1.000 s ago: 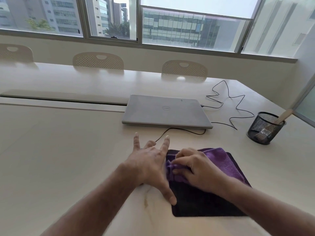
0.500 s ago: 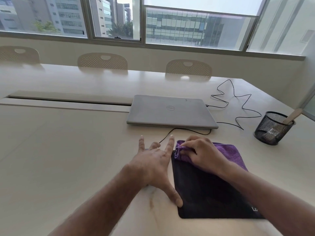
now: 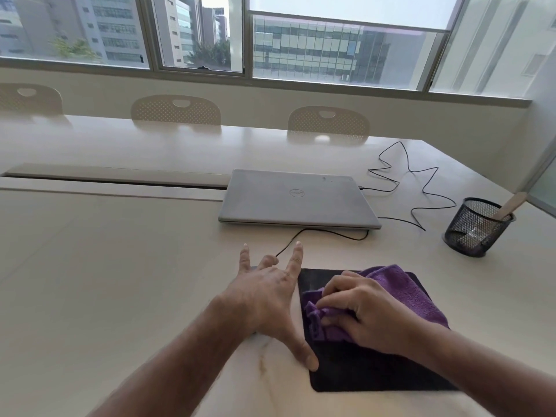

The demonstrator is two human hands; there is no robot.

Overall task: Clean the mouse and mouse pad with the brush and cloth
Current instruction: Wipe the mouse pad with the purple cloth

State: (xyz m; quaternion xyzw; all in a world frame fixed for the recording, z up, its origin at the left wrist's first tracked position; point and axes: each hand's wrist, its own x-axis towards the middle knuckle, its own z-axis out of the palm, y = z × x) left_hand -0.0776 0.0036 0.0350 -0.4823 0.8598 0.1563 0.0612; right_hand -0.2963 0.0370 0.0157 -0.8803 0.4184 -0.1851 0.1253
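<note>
cloth (image 3: 412, 293): fuzzy terry; mouse pad (image 3: 361, 374): matt; table (image 3: 120, 281): smooth, glossy

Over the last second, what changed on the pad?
The right hand slid the cloth up to the pad's far left corner, then back toward the middle, gripping it throughout. The left hand stayed spread beside the pad, thumb at its edge. Laptop and cup unchanged.

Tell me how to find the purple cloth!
Start at the closed laptop on the big table. Nearer the person lies a black mouse pad. The cloth lies bunched on it under the right hand, the only purple, fuzzy thing there.
</note>
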